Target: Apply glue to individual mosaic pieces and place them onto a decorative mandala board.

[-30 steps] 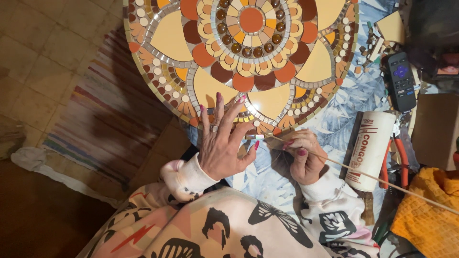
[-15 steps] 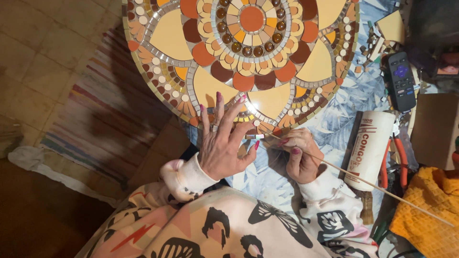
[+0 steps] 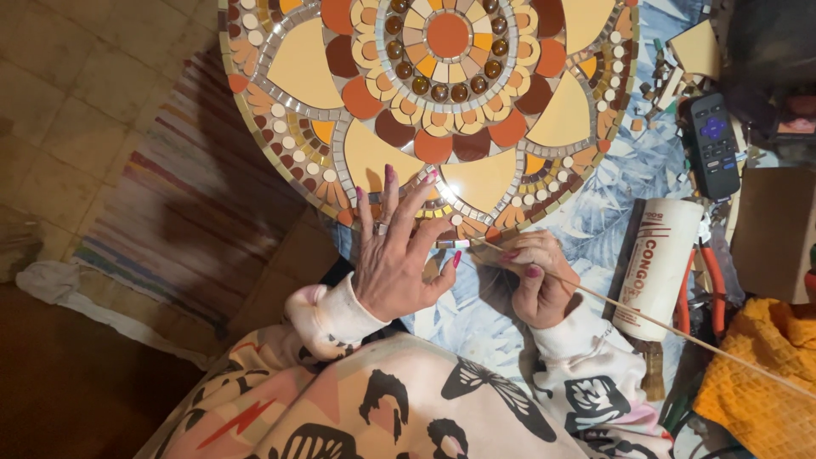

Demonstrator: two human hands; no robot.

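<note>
At mosaic (image 3: 374, 161) rim: stick (image 3: 646, 319) btwn rt fingers (image 3: 531, 255).

A big round mosaic (image 3: 442, 93) lies at the top, on a table cloth (image 3: 629, 187). The left hand (image 3: 395, 255) rests flat on the near edge of the mosaic. The right hand (image 3: 531, 276) is just to its right, on the cloth, and holds a thin stick (image 3: 680, 331) that runs off to the right. A tube (image 3: 659, 268) lies right of that hand. A remote (image 3: 712, 144) lies above the tube. A folded cloth (image 3: 756, 391) sits at the far right, near the bottom. A rug (image 3: 178, 212) lies on the floor to the left.
</note>
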